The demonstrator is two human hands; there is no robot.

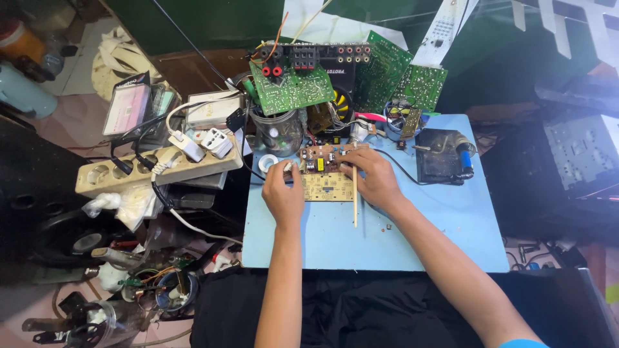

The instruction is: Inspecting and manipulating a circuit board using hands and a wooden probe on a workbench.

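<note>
Tan circuit boards are lying at the centre of the frame on the pale blue desk (419, 225): a component-side board (322, 158) sitting just above a flat yellowish board (327, 187), the two touching. We are observing the left hand (282, 192) resting at the left edge of these boards, fingers curled; its grip is partly closed around a small pale object (287, 167) that we cannot identify. The right hand (374, 177) is lying over the right edge of the upper board, fingers spread and pressing down, and its grip is pinching the top of a thin wooden stick (354, 196) that is running straight down toward the lower part of the frame.

Above the boards we are noting a glass jar (278, 132) and green circuit boards (290, 87) leaning on a black unit. A white roll of tape (267, 162) is sitting just left of the left hand. To the upper right of centre a black tray (438, 161) is resting on the desk. At the left of the frame a beige power strip (155, 169) is carrying several plugs.
</note>
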